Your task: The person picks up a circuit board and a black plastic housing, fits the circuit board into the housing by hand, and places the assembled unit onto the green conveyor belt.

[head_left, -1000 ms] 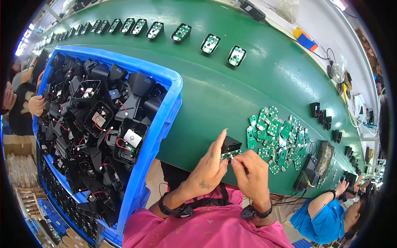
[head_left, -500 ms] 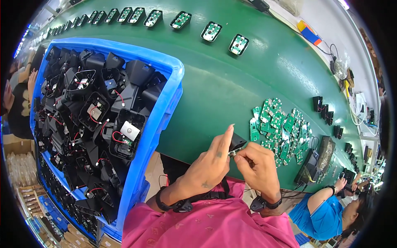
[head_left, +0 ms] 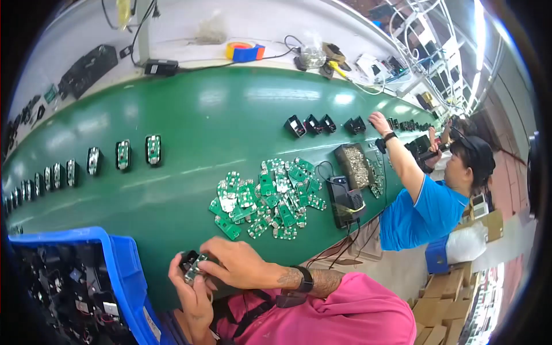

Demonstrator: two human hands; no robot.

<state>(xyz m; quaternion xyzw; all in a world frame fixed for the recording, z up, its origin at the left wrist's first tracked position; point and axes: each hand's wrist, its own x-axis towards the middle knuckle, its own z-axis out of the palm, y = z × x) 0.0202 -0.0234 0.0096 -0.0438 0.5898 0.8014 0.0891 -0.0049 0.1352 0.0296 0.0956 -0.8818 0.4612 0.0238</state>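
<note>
My left hand (head_left: 194, 299) is wrapped round a small black plastic housing (head_left: 187, 257), low over the near edge of the green table. At the housing's open side a small green circuit board (head_left: 196, 267) sits tilted, pinched by the fingers of my right hand (head_left: 233, 261). My fingers cover part of both pieces, so I cannot tell how far the board is inside. Just beyond my right hand lies a loose pile of green circuit boards (head_left: 267, 198).
A blue crate (head_left: 123, 270) of black housings stands at the left. Housings with boards (head_left: 122, 155) line the table's left side. A black power device (head_left: 339, 201) and a box of small metal parts (head_left: 353, 167) stand right. A co-worker (head_left: 425, 201) reaches toward more housings (head_left: 355, 125).
The view has swung to the right. A circuit board now shows between my right fingers at the housing. The co-worker's arm has stretched out over the table.
</note>
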